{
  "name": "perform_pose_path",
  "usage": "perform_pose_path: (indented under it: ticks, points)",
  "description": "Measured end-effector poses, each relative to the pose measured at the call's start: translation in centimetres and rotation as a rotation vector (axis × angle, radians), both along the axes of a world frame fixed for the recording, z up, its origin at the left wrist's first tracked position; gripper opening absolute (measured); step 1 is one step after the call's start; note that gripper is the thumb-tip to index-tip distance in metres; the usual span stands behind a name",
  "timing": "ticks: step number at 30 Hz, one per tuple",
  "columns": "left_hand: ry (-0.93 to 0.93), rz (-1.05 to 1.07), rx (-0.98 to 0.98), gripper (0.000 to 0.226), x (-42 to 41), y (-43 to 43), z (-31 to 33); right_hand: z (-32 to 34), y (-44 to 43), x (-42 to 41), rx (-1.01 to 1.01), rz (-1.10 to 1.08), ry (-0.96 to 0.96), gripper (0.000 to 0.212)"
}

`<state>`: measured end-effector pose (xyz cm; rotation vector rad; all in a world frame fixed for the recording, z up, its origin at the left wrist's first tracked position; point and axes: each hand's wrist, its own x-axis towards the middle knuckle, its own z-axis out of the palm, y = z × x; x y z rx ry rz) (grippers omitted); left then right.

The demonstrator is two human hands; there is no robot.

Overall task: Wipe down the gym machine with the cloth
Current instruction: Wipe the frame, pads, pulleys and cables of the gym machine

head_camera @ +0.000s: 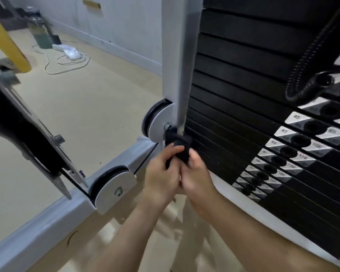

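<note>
Cloth (179, 143) in pinch of curled fingers (174, 149), L hand (162, 173) & R hand (197, 177), at base of machine post (177, 55).

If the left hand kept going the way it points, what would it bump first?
Likely the foot of the grey post, just beyond the black cloth the left hand grips, though depth is hard to judge.

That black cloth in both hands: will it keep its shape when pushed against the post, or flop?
Probably floppy: the cloth is bunched and folded between the left hand and right hand, not flat. Likely light, since fingers alone seem to hold it up. It may drag rather than slip on the post, though blur hides its texture.
</note>
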<state>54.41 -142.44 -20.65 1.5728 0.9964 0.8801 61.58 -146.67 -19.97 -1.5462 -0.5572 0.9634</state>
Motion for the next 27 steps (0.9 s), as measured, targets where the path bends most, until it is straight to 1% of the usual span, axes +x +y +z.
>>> perform_pose_path:
  ticks: [1, 2, 3, 4, 5, 6, 8, 9, 11, 12, 13, 14, 15, 16, 17, 19, 20, 22, 23, 25, 27]
  points:
    - [0.026, -0.004, 0.140, 0.036, -0.8, 0.4, 1.8, 0.8, 1.1, -0.3, 0.105, -0.056, -0.050, 0.030]
    - [0.077, 0.005, 0.297, 0.037, -1.4, 1.1, 3.2, 1.7, 2.3, -0.3, 0.188, -0.109, -0.144, 0.033]
    - [0.142, 0.013, 0.444, 0.038, -1.8, 1.8, 4.5, 2.5, 3.4, -0.2, 0.231, -0.144, -0.275, 0.039]
    - [0.209, 0.016, 0.552, 0.037, -2.0, 2.6, 5.3, 3.2, 4.5, -0.1, 0.241, -0.158, -0.426, 0.045]
    - [0.260, 0.014, 0.607, 0.036, -2.2, 3.4, 5.8, 3.5, 5.0, -0.1, 0.228, -0.152, -0.559, 0.050]
    - [0.289, 0.015, 0.613, 0.034, -2.2, 4.0, 6.1, 3.5, 5.4, -0.2, 0.212, -0.140, -0.639, 0.053]
    - [0.338, 0.033, 0.629, 0.029, -2.2, 4.9, 6.3, 2.6, 6.0, -0.7, 0.197, -0.146, -0.739, 0.054]
    - [0.380, 0.025, 0.678, 0.028, -2.1, 5.2, 6.2, 1.8, 6.1, -0.9, 0.191, -0.149, -0.774, 0.052]
    - [0.548, -0.028, 0.813, 0.028, -2.3, 5.1, 5.1, 0.4, 5.9, -1.2, 0.194, -0.204, -0.673, 0.037]
    - [0.650, -0.048, 0.870, 0.027, -2.8, 4.9, 4.2, 0.0, 5.4, -1.6, 0.168, -0.220, -0.540, 0.029]
    - [0.731, -0.070, 0.904, 0.025, -3.4, 4.7, 3.5, -0.5, 4.8, -1.9, 0.126, -0.163, -0.489, 0.025]
    - [0.773, -0.097, 0.909, 0.025, -4.0, 4.4, 2.9, -0.6, 4.2, -2.4, 0.099, -0.071, -0.414, 0.029]
    - [0.770, -0.125, 0.877, 0.028, -4.4, 3.9, 2.6, -0.7, 3.9, -2.9, 0.101, -0.063, -0.315, 0.036]
    - [0.727, -0.149, 0.838, 0.034, -4.6, 3.7, 2.6, -0.4, 3.7, -3.1, 0.135, -0.122, -0.295, 0.041]
    - [0.657, -0.144, 0.849, 0.041, -4.3, 3.8, 2.9, 0.5, 3.8, -2.9, 0.210, -0.190, -0.298, 0.042]
    - [0.532, -0.056, 0.944, 0.048, -3.2, 4.7, 4.2, 2.6, 5.1, -2.1, 0.339, -0.360, -0.472, 0.044]
    - [0.515, -0.013, 0.945, 0.047, -2.8, 5.3, 4.8, 2.8, 6.0, -1.7, 0.337, -0.376, -0.536, 0.046]
    - [0.499, -0.006, 0.845, 0.044, -2.8, 5.8, 5.1, 3.2, 6.8, -2.2, 0.227, -0.291, -0.583, 0.052]
    - [0.493, -0.031, 0.786, 0.043, -3.2, 5.8, 4.8, 2.8, 6.6, -2.5, 0.183, -0.262, -0.560, 0.053]
    - [0.501, -0.071, 0.700, 0.039, -4.1, 5.4, 4.0, 1.8, 6.2, -3.2, 0.137, -0.278, -0.472, 0.052]
    - [0.457, -0.074, 0.556, 0.034, -4.4, 5.3, 3.4, 1.7, 5.7, -3.3, 0.082, -0.268, -0.386, 0.048]
